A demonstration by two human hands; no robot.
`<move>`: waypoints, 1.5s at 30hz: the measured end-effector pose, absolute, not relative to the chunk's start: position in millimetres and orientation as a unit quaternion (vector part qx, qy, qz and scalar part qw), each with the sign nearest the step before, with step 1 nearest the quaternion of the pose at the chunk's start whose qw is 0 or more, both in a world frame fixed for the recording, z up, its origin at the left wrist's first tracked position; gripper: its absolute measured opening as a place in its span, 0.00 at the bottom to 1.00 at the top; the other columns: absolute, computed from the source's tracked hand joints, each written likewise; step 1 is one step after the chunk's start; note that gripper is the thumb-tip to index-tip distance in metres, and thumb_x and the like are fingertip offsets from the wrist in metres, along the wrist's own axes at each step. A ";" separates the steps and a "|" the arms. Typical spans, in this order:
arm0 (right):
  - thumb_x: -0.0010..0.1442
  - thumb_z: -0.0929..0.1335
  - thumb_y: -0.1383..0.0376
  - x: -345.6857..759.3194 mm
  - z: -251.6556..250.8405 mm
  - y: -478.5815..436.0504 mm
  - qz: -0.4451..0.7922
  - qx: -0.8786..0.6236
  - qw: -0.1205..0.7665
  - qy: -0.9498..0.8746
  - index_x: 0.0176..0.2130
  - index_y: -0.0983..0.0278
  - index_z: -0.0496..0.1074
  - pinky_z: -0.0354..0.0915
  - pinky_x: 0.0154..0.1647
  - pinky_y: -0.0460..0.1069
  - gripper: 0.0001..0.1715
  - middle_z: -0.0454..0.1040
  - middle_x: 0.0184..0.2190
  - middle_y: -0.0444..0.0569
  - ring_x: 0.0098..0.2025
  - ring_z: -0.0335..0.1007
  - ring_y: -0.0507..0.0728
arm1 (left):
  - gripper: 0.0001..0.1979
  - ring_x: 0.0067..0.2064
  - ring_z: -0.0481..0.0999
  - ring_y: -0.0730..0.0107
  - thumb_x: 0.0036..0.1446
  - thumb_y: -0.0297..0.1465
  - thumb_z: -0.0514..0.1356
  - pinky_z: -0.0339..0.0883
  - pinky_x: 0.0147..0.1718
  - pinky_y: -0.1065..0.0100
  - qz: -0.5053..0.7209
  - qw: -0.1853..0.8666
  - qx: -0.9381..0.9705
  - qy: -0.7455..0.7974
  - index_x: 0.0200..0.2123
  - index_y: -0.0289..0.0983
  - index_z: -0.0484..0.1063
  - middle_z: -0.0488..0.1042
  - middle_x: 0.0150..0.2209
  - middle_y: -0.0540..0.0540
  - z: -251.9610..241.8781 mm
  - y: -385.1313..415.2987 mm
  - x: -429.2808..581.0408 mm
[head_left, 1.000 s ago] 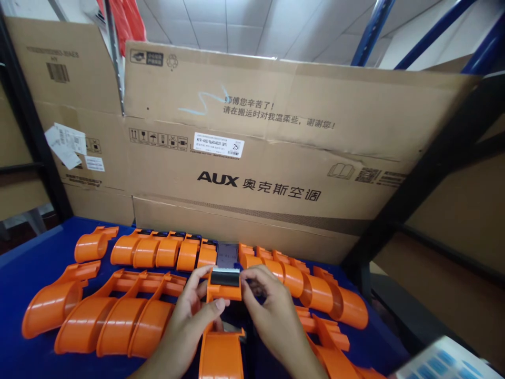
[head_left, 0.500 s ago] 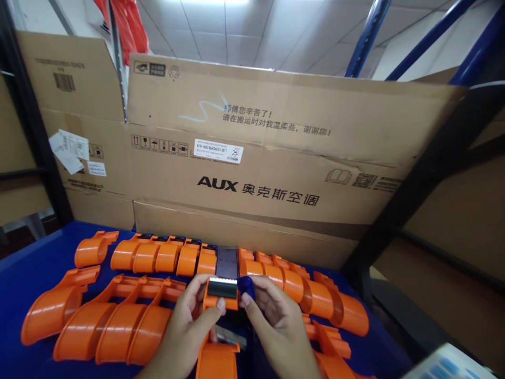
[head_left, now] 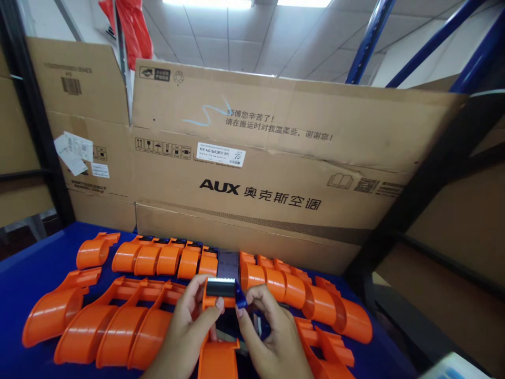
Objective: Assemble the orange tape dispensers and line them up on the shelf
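My left hand (head_left: 189, 329) grips an orange plastic tape-dispenser shell (head_left: 218, 337) by its front end, where a dark serrated metal blade (head_left: 221, 287) sits. The fingers of my right hand (head_left: 268, 331) pinch a small blue plastic piece (head_left: 240, 297) and hold it against the right side of that blade end. Both hands are low in the middle of the view, over a blue table (head_left: 23, 263).
Rows of orange dispenser shells lie on the table: a back row (head_left: 165, 258), a front left group (head_left: 102, 326) and a curved line on the right (head_left: 315, 302). A large brown cardboard box (head_left: 276, 173) stands upright behind them. Black and blue rack posts (head_left: 434, 158) rise at the right.
My right hand has brought a blue piece up to the blade end of the shell; one second ago its fingers showed no such piece. The view has tilted slightly upward.
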State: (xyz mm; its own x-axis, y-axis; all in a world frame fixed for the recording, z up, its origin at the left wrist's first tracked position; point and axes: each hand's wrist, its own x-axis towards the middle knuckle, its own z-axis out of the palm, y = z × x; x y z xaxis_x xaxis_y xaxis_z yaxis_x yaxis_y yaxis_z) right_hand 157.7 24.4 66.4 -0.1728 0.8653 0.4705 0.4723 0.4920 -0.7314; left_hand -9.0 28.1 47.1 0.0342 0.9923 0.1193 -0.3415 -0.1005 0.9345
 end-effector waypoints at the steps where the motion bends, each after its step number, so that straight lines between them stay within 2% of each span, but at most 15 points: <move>1: 0.67 0.67 0.62 158.0 68.2 23.3 0.201 -0.459 0.441 -0.744 0.40 0.59 0.67 0.68 0.37 0.48 0.03 0.76 0.32 0.44 0.33 0.74 0.56 | 0.16 0.23 0.66 0.78 0.58 0.40 0.67 0.67 0.24 0.74 0.593 0.562 0.449 0.361 0.47 0.42 0.71 0.74 0.31 0.53 47.2 28.3 -8.6; 6: 0.68 0.66 0.62 163.7 75.1 21.0 0.169 -0.464 0.397 -0.773 0.35 0.59 0.65 0.65 0.33 0.48 0.08 0.74 0.32 0.45 0.34 0.72 0.57 | 0.18 0.24 0.67 0.76 0.57 0.40 0.68 0.67 0.23 0.75 0.585 0.565 0.462 0.354 0.48 0.41 0.71 0.73 0.32 0.52 42.7 31.3 -9.1; 10: 0.69 0.64 0.63 169.3 78.6 21.8 0.160 -0.445 0.365 -0.802 0.32 0.59 0.62 0.64 0.36 0.49 0.12 0.74 0.34 0.46 0.35 0.71 0.57 | 0.21 0.23 0.67 0.77 0.56 0.40 0.69 0.66 0.22 0.76 0.583 0.563 0.459 0.363 0.51 0.42 0.71 0.72 0.29 0.53 39.8 31.4 -10.1; 16: 0.69 0.64 0.63 172.2 80.0 21.4 0.145 -0.433 0.343 -0.821 0.32 0.59 0.62 0.66 0.39 0.51 0.12 0.74 0.36 0.48 0.38 0.71 0.58 | 0.22 0.24 0.68 0.76 0.55 0.41 0.69 0.66 0.21 0.75 0.586 0.559 0.456 0.370 0.51 0.42 0.72 0.73 0.29 0.53 40.0 26.8 -9.2; 23: 0.66 0.67 0.61 172.8 84.7 20.4 0.142 -0.437 0.354 -0.815 0.32 0.59 0.65 0.67 0.37 0.51 0.11 0.74 0.34 0.48 0.36 0.71 0.58 | 0.21 0.23 0.69 0.75 0.54 0.41 0.70 0.68 0.22 0.73 0.589 0.575 0.442 0.356 0.49 0.42 0.72 0.74 0.30 0.53 40.1 29.8 -6.6; 26: 0.66 0.68 0.59 177.4 82.2 19.4 0.174 -0.446 0.390 -0.787 0.36 0.59 0.67 0.68 0.40 0.52 0.08 0.75 0.34 0.47 0.36 0.72 0.58 | 0.23 0.22 0.72 0.73 0.54 0.42 0.70 0.69 0.23 0.71 0.581 0.597 0.435 0.342 0.51 0.42 0.71 0.79 0.33 0.49 41.3 28.8 -5.8; 28: 0.68 0.65 0.57 179.6 77.3 19.2 0.222 -0.453 0.438 -0.744 0.42 0.58 0.70 0.70 0.45 0.53 0.08 0.76 0.38 0.48 0.41 0.74 0.59 | 0.28 0.21 0.74 0.71 0.53 0.42 0.70 0.69 0.23 0.70 0.578 0.617 0.419 0.331 0.55 0.43 0.69 0.80 0.32 0.48 41.1 26.9 -4.9; 31: 0.69 0.65 0.54 179.4 71.0 18.8 0.310 -0.457 0.486 -0.677 0.57 0.55 0.68 0.68 0.56 0.57 0.19 0.77 0.47 0.51 0.53 0.73 0.62 | 0.34 0.20 0.77 0.68 0.55 0.41 0.69 0.71 0.25 0.68 0.555 0.653 0.419 0.300 0.62 0.44 0.62 0.80 0.27 0.49 39.9 23.7 -2.9; 33: 0.68 0.66 0.53 177.8 71.0 17.8 0.384 -0.431 0.478 -0.662 0.62 0.53 0.65 0.66 0.59 0.60 0.26 0.76 0.50 0.52 0.56 0.72 0.64 | 0.36 0.22 0.80 0.65 0.55 0.40 0.70 0.74 0.28 0.65 0.533 0.681 0.426 0.265 0.64 0.44 0.61 0.81 0.31 0.46 39.9 21.7 -1.7; 36: 0.67 0.67 0.51 174.7 76.8 15.8 0.471 -0.366 0.463 -0.656 0.61 0.54 0.64 0.68 0.56 0.60 0.26 0.76 0.49 0.53 0.53 0.73 0.64 | 0.39 0.30 0.84 0.59 0.50 0.39 0.74 0.78 0.32 0.60 0.508 0.715 0.428 0.217 0.63 0.45 0.64 0.81 0.44 0.39 41.7 17.7 -1.1; 39: 0.65 0.69 0.52 170.9 82.9 15.0 0.485 -0.350 0.469 -0.650 0.56 0.55 0.66 0.69 0.52 0.57 0.23 0.74 0.48 0.53 0.50 0.71 0.62 | 0.44 0.36 0.85 0.53 0.44 0.39 0.76 0.79 0.32 0.57 0.485 0.739 0.426 0.194 0.64 0.46 0.65 0.80 0.47 0.37 45.1 12.4 -2.1; 41: 0.64 0.70 0.52 168.1 84.6 15.0 0.474 -0.359 0.468 -0.653 0.52 0.56 0.67 0.69 0.51 0.55 0.20 0.71 0.46 0.51 0.48 0.70 0.60 | 0.43 0.38 0.84 0.50 0.44 0.41 0.76 0.79 0.31 0.55 0.490 0.737 0.418 0.203 0.63 0.46 0.66 0.79 0.49 0.36 48.1 8.9 -2.7; 45: 0.65 0.69 0.53 162.3 83.1 12.6 0.489 -0.352 0.451 -0.658 0.44 0.57 0.63 0.70 0.33 0.47 0.14 0.64 0.40 0.45 0.37 0.64 0.54 | 0.39 0.42 0.83 0.44 0.44 0.44 0.75 0.79 0.26 0.58 0.514 0.714 0.403 0.255 0.60 0.45 0.71 0.77 0.53 0.34 53.7 4.1 -2.0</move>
State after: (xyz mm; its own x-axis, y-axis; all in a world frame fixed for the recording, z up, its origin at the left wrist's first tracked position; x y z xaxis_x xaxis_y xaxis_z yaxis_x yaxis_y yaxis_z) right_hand 162.3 12.6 83.1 -0.3454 0.9046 0.2498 0.0214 0.2737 -0.9616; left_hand -2.0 4.1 53.7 0.3426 0.9382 0.0497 -0.5277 0.1484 0.8363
